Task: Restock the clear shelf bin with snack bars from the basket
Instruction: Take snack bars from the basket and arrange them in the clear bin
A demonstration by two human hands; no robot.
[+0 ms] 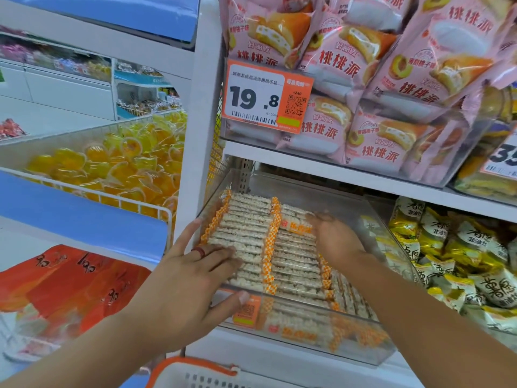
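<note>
Snack bars (246, 233): white puffed-rice bars in clear wrappers with orange-checked ends, laid flat in tight rows inside the clear shelf bin (361, 208). Two rows run front to back; further bars lie along the bin's front wall.

Clear shelf bin: transparent, open-topped, seated on the lower white shelf (279, 359) at its left end, against the white upright. An orange price label (247, 310) sits on its front wall.

Left hand (193, 278): fingers straight and spread, laid flat on the left row of bars; thumb against the bin's front wall near the label. A red ring (199, 252) is on one finger. Nothing is gripped.

Right hand (334, 238): reaches inside the bin over the right row, fingers bent down onto the bars at the back; whether it pinches a bar cannot be told.

Basket (195, 372): orange rim, white body, at the bottom edge of view below the shelf; contents not visible.

Upper shelf: pink cake packets (372, 147) in a clear bin, with an orange tag (265, 98) reading 19.8.

Right of the task bin: yellow-and-white packets (458, 264).

Left unit: yellow jelly cups (117, 166) in a wire-fronted bin; orange bags (72, 284) beneath.
</note>
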